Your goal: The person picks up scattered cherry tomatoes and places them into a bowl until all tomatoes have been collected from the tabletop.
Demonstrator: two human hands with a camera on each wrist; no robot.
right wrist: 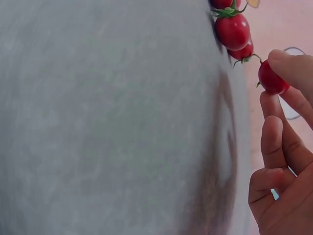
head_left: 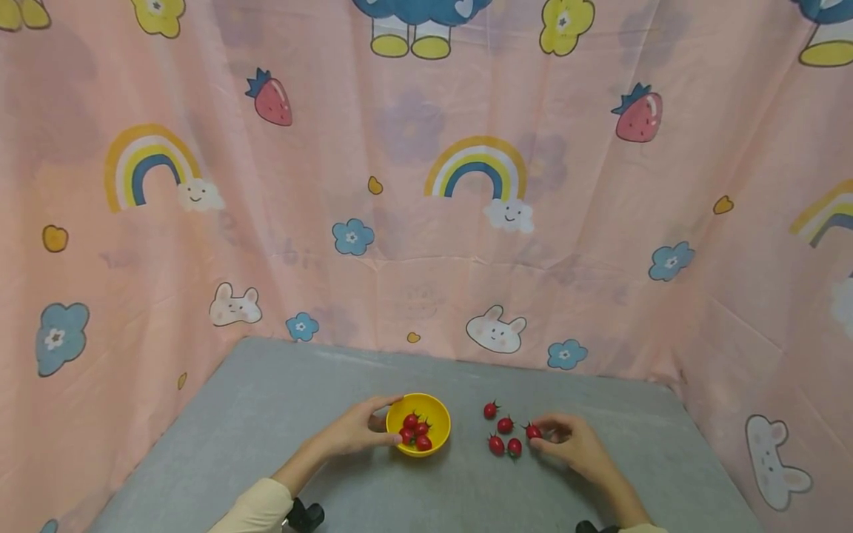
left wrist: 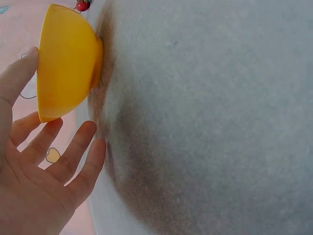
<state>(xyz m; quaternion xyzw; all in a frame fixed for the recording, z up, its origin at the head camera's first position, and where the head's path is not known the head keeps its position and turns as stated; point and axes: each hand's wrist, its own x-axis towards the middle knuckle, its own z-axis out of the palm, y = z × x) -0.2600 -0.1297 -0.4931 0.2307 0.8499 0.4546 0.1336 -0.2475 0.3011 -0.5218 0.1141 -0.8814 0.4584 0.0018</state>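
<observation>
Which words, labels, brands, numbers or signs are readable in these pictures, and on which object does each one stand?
None: no readable text in any view.
Pink curtain: only drawings, such as rainbows and rabbit faces; some faint marks are too blurred to tell whether they are letters.
Yellow bowl, red cherry tomatoes, grey table: no writing visible.

tomato [right wrist: 220, 3] partly beyond top edge
</observation>
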